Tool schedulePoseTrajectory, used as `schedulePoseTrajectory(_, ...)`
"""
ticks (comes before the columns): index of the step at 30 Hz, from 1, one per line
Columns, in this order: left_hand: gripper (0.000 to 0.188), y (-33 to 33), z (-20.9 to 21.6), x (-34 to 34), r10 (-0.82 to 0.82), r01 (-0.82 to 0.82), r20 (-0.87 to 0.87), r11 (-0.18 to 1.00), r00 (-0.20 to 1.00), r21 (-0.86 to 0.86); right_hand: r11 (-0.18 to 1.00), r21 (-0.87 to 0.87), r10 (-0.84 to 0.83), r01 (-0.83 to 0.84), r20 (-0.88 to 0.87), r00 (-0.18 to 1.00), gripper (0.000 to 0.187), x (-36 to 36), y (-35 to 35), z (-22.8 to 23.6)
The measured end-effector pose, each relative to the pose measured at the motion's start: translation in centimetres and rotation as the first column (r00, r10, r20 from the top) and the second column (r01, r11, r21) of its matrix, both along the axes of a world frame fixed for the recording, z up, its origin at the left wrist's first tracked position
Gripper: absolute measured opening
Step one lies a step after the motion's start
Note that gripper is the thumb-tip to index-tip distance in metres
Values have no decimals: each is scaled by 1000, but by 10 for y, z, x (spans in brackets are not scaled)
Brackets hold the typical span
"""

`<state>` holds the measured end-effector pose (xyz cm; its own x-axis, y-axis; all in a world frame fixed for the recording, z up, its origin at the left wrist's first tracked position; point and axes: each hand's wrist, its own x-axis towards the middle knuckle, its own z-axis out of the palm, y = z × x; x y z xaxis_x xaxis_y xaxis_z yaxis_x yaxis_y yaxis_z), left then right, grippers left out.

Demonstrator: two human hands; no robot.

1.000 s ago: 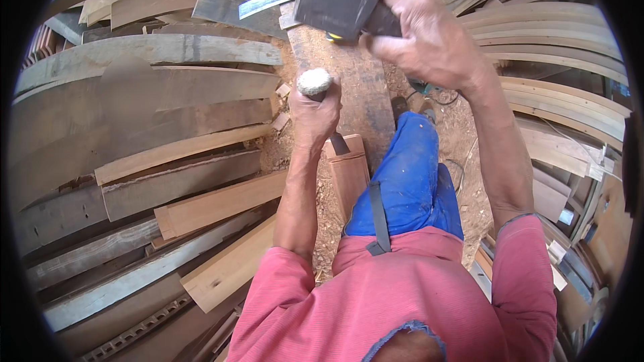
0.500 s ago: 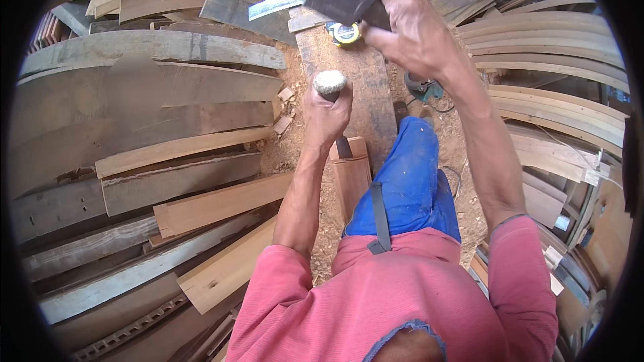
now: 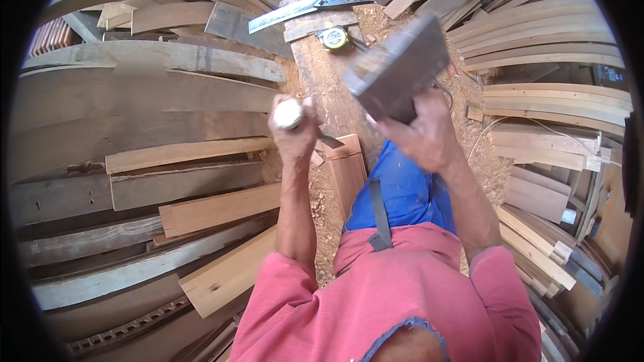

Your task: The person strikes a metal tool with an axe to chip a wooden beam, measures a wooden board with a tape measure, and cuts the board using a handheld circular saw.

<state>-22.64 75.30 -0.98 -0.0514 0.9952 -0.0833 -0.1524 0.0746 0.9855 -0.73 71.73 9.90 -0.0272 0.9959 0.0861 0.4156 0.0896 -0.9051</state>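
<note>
My left hand (image 3: pixel 294 139) is wrapped round the handle of a chisel (image 3: pixel 331 141), whose pale, frayed butt faces up. The chisel's dark blade slants right, its tip beside the end of a reddish wooden board (image 3: pixel 347 177). A line or step crosses that board near its far end; whether the blade touches it I cannot tell. In my right hand (image 3: pixel 433 135) is a mallet (image 3: pixel 397 70) with a large dark block head, blurred slightly by motion. The mallet is raised to the right of the chisel, apart from it.
Beyond my hands a worn plank bench (image 3: pixel 329 84) carries a yellow tape measure (image 3: pixel 333 39) and a handsaw (image 3: pixel 312 5). Stacked boards (image 3: pixel 194 121) line the left side, and more timber (image 3: pixel 550 100) the right. Wood chips litter the ground beside my blue-trousered leg (image 3: pixel 396 194).
The mallet has come down and nearer from its high, far position, uncovering the handsaw. My left hand has shifted left and nearer, tilting the chisel so its blade slants right.
</note>
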Motion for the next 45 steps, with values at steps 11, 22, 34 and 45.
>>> schedulePoseTrajectory(11, 21, -29, 8, 7, -109, 168, -318, 972, 942, 162, 949, -122, -315, 292, -261, 913, 25, 4, -109, 2)
schedulePoseTrajectory(22, 22, -45, 5, 1, -60, 114, -307, 981, 950, 159, 931, -55, -364, 362, -256, 896, 24, 11, -141, -2)
schedulePoseTrajectory(34, 22, -49, 6, 4, -58, 121, -324, 977, 944, 176, 926, -55, -374, 374, -275, 886, 26, 13, -143, -2)
schedulePoseTrajectory(45, 25, -59, 3, 3, -324, 375, -357, 923, 876, 83, 975, -89, -220, 202, -349, 911, 19, 18, -131, 11)
